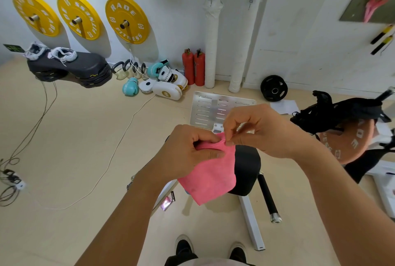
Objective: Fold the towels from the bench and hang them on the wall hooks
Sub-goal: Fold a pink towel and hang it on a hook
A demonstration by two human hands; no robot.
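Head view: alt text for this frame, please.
Both hands, left and right, pinch the top edge of a pink towel hanging above a black bench pad. Yellow weight plates and two bare wall hooks are behind.

A gym: yellow weight plates [127, 19] on the wall, boxing gloves [130, 86].

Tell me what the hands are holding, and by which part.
Both hold the pink towel by its top edge: left hand grips it, right hand pinches it beside.
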